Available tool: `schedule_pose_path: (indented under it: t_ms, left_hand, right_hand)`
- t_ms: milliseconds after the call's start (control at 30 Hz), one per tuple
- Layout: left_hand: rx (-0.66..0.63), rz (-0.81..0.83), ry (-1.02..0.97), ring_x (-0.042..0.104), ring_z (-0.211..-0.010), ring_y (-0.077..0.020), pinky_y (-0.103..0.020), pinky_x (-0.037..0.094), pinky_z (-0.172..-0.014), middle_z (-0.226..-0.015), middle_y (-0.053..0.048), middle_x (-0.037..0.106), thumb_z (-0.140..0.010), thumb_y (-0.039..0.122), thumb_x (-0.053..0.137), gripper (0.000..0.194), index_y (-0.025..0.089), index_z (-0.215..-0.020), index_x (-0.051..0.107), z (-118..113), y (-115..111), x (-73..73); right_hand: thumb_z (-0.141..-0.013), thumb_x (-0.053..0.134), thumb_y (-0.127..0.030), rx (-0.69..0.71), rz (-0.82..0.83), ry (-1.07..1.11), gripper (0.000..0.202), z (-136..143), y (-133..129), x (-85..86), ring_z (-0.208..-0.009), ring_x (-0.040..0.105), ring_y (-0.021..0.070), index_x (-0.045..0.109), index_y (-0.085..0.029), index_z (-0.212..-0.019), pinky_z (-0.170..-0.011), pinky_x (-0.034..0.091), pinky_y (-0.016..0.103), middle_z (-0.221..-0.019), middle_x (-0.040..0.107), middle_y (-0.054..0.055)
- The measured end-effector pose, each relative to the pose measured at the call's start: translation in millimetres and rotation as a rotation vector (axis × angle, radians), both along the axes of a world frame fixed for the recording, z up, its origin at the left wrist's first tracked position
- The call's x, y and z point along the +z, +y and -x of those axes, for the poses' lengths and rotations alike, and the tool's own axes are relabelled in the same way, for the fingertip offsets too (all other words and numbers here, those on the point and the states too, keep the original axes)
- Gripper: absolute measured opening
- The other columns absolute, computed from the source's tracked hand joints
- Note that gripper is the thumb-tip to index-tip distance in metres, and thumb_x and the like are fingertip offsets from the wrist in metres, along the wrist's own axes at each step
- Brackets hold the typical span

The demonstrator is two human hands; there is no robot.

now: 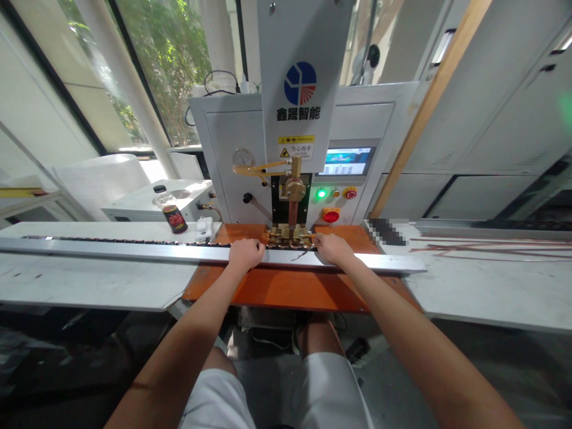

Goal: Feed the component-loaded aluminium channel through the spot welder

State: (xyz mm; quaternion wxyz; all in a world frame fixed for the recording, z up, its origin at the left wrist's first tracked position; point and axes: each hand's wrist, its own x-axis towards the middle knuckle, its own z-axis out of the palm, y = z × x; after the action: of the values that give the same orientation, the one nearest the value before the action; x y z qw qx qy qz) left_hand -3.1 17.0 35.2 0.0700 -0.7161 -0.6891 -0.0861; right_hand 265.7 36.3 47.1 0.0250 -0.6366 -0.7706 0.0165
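A long silver metal bar [147,250] lies across the work surface, with a dark strip of small copper-coloured pieces [120,241] along its far edge. My left hand [245,254] rests on the bar, fingers curled closed over its far side; what they grip is hidden. To the right, my right hand [333,249] is closed in a pinch beside the brass fixture [290,236]. Whatever is between those fingertips is too small to name. A thin wire-like piece [304,254] lies over the bar near them. Above the fixture stands the machine's copper electrode [292,211].
The grey machine [236,131] has a lit screen [344,161], a glowing green button [320,193] and red switches. An orange board [286,289] lies beneath the bar. A dark drink bottle [173,215] stands left; thin copper rods [482,245] lie right.
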Motion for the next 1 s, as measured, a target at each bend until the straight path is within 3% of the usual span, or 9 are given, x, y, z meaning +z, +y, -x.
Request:
schedule_pose_path:
  t_ms: [1000]
  left_hand:
    - [-0.022,-0.099,-0.012,0.067,-0.086,-0.0289,-0.038,0.044,-0.079,-0.088,-0.015,0.072,-0.09,0.037,0.033,0.047,0.016,-0.089,0.075,-7.0,-1.2,-6.7]
  right_hand:
    - [-0.097,0.027,-0.036,-0.037,-0.037,-0.004,0.043,-7.7,-0.8,-3.5,-0.098,0.066,0.0296,0.06,-0.018,-0.118,-0.081,0.047,0.037,-0.105,0.069,0.017]
